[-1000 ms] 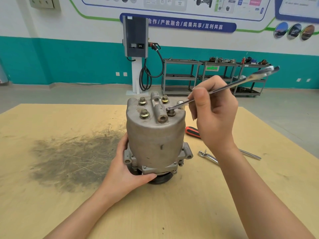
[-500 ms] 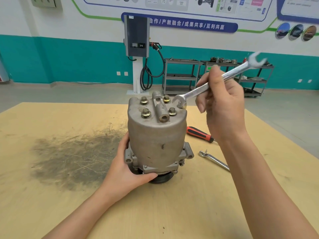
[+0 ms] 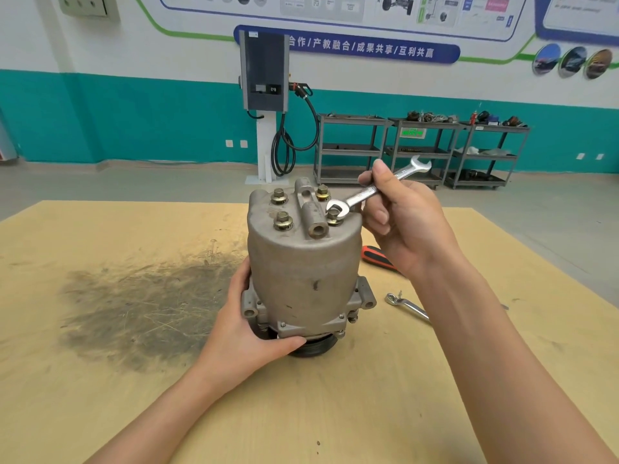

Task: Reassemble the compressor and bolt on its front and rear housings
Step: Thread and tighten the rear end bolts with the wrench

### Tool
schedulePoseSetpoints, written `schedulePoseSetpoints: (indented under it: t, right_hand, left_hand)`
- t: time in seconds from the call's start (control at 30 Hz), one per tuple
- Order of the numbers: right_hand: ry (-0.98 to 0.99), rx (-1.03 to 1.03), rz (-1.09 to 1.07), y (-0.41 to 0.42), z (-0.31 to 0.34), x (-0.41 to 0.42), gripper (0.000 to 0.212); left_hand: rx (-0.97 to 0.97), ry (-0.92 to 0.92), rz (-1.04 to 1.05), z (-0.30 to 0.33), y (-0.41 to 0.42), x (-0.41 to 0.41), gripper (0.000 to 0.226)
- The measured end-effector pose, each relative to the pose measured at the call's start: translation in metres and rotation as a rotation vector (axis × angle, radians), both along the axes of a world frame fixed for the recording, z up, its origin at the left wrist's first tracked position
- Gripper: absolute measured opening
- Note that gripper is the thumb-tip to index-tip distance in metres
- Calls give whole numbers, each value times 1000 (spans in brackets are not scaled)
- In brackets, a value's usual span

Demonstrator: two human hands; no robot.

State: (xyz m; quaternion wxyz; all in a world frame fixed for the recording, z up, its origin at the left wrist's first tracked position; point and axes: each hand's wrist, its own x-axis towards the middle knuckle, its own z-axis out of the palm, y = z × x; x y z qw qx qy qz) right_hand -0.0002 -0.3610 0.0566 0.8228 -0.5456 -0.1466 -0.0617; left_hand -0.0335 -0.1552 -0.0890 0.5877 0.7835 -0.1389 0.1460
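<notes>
A grey metal compressor [image 3: 301, 283] stands upright on the wooden table [image 3: 385, 413], its black pulley underneath. Several brass-coloured bolts stick out of its top housing. My left hand [image 3: 248, 333] grips the compressor's lower flange from the left. My right hand [image 3: 402, 222] holds an open-end wrench [image 3: 375, 190] by its shaft. The wrench's lower jaw sits at the front right bolt [image 3: 333, 216]; its other jaw points up and to the right.
A red-and-black screwdriver handle [image 3: 376, 257] lies on the table behind my right wrist. A small metal tool [image 3: 407, 306] lies to the right of the compressor. A dark greasy stain [image 3: 140, 296] covers the table's left part. Grey shelving carts [image 3: 422, 152] stand against the far wall.
My right hand lifted the wrench off the front right bolt, swung it back, and has now brought its jaw down onto that bolt again. My left hand has stayed on the flange.
</notes>
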Motion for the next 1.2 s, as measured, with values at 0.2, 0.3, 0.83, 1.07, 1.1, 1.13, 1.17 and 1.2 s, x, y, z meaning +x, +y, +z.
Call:
schedulePoseSetpoints:
  t: [0.2,0.3,0.83,1.07,1.1,1.13,1.17,1.2]
  right_hand:
    - [0,-8,-10,1,0,-2,30]
    - [-45,-42,-9,1,0,-2,31]
    - [-20,35,-16,6,0,1,35]
    - [-56,-51,3,1,2,1,33]
    - [-53,-58,-4,0,2,2,34]
    - [-51,-68,-12,0,2,2,34]
    - [-51,-77,-22,-1,2,2,34]
    - [-58,-81,-31,-1,2,3,34]
  left_hand:
    - [-20,-4,-26,-1,0,1,112]
    - [-19,-7,-32,-1,0,1,113]
    - [-32,-3,-12,-1,0,1,110]
    - [-17,-12,-12,-3,1,2,111]
    - [-16,-17,-11,-3,1,2,111]
    - [-18,-18,-12,-4,1,2,111]
    - [-20,-17,-12,-4,1,3,111]
    - [-22,-17,-13,-4,1,3,111]
